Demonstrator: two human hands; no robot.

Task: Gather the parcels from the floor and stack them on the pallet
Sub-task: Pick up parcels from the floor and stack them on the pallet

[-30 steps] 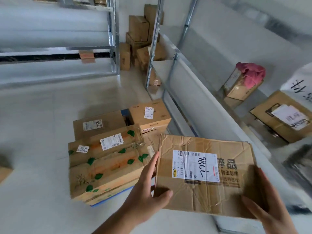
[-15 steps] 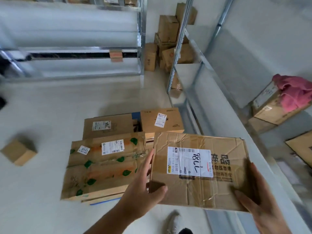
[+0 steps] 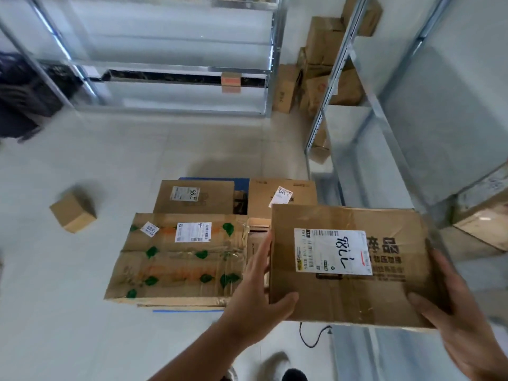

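Both hands on one flat cardboard parcel [image 3: 349,266], held in the air, top face up toward the camera. Left hand [image 3: 258,295] grips the parcel's left edge: thumb curled over the near-left corner on top, fingers running up along the side. Right hand [image 3: 461,320] grips the right edge, thumb on top near the front-right corner, fingers underneath and out of sight.

Parcel top carries a white shipping label [image 3: 332,251] with barcode and handwritten black digits, plus printed dark characters to the label's right. Cardboard is creased, clear tape over the seams.

Parcel sits just right of and above the stack on the blue pallet [image 3: 242,185], overlapping the stack's right side from this view. Whether it touches the stack: cannot tell.

On the pallet:
- big box with green leaf print [image 3: 178,257] in front, two white labels on top, heavily taped
- plain brown box [image 3: 195,198] behind it, one label
- another brown box [image 3: 283,193] to the back right, label tilted, partly hidden by the held parcel

Only slivers of blue pallet show, at the back between the boxes and along the front edge.

One small cardboard cube [image 3: 72,211] lies on the floor [image 3: 82,312] well left of the pallet.

Metal shelving [image 3: 354,166] runs along the right, another rack across the back. More brown boxes [image 3: 324,48] piled in the far corner. A black cable [image 3: 312,336] on the floor below the parcel. Shoe toe visible at bottom edge.
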